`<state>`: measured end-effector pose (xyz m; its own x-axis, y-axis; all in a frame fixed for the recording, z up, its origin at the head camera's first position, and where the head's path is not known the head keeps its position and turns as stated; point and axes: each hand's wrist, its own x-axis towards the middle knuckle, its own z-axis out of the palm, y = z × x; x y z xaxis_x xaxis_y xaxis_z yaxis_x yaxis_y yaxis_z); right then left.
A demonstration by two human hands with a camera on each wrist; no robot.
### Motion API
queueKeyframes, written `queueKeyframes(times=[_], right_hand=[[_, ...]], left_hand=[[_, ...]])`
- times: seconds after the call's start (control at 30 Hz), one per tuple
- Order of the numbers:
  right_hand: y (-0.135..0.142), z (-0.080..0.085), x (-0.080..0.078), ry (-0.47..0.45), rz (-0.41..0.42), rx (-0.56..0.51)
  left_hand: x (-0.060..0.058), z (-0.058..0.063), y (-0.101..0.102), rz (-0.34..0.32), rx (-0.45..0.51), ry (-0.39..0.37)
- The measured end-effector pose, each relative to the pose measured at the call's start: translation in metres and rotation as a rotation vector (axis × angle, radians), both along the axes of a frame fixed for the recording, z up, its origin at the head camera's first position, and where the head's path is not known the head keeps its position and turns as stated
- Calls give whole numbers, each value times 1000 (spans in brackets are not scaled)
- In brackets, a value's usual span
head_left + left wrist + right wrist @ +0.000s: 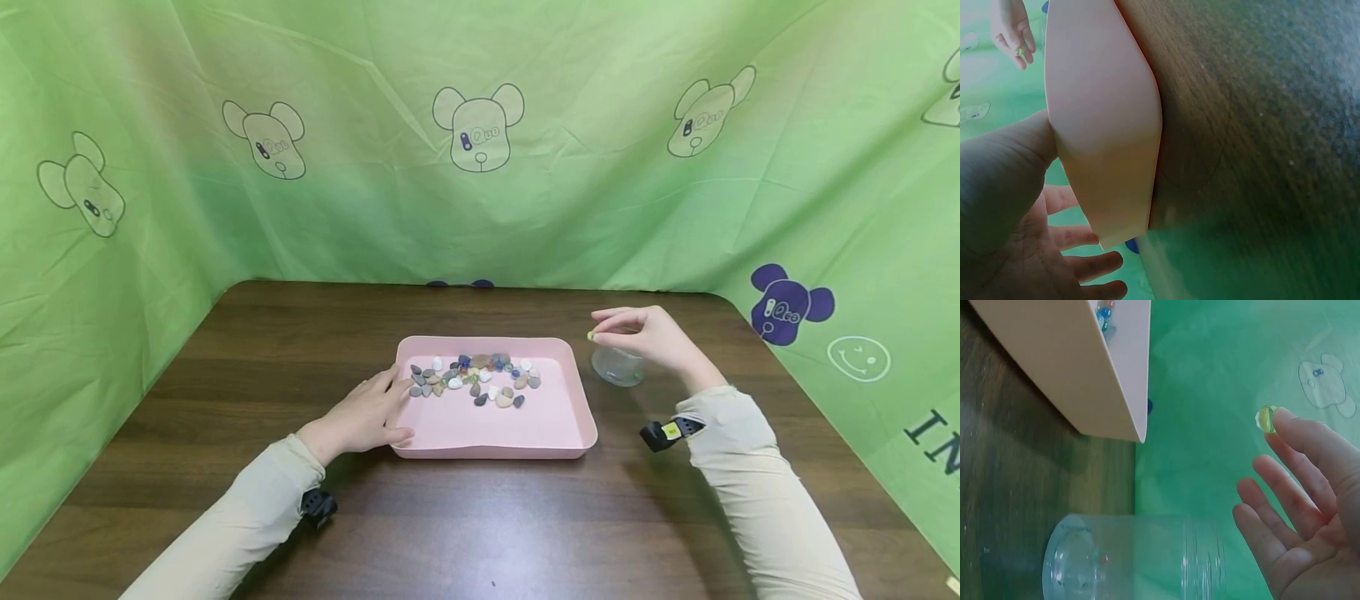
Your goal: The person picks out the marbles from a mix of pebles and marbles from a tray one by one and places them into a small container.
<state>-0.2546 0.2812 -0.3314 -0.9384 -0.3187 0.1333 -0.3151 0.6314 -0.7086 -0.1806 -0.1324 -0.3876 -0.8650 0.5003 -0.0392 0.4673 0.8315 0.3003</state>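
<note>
Cloth [480,225] in green, printed with outlined bear-like heads, hangs across the far side and down both sides of the scene. Inside it stands a dark brown wood-grain table [465,533]. Two pale sleeves reach in from the near side, the left sleeve [217,517] toward the middle and the right sleeve [757,500] up along the right. Between them lies a shallow pink tray [442,429], flat on the table.

At the tray's left end is the left hand [363,417], its fingers spread and fairly straight, touching the rim, with the thumb over the near left corner. The right hand [652,333] hangs above a clear jar [621,375] that stands upright just right of the tray; something small and reddish shows through the jar's wall. Each wrist carries a little black camera, the left camera [320,506] and the right camera [658,437].

Grey, white and tan pebbles [504,401] are scattered over the tray's far half, with glass marbles [1105,312], some blue, among them. One yellow-green marble [1266,419] is pinched between the right thumb and forefinger, the other fingers slightly bent and apart.
</note>
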Motion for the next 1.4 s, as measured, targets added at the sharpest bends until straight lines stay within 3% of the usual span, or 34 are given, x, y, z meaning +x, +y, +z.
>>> queueKeyframes(times=[1.1,1.4], right_hand=[[30,-13,2,58,-29,-152],[38,-18,2,101,-89,-173]], left_hand=[[0,0,0,-3,-3,10],[1,1,0,-2,6,8]])
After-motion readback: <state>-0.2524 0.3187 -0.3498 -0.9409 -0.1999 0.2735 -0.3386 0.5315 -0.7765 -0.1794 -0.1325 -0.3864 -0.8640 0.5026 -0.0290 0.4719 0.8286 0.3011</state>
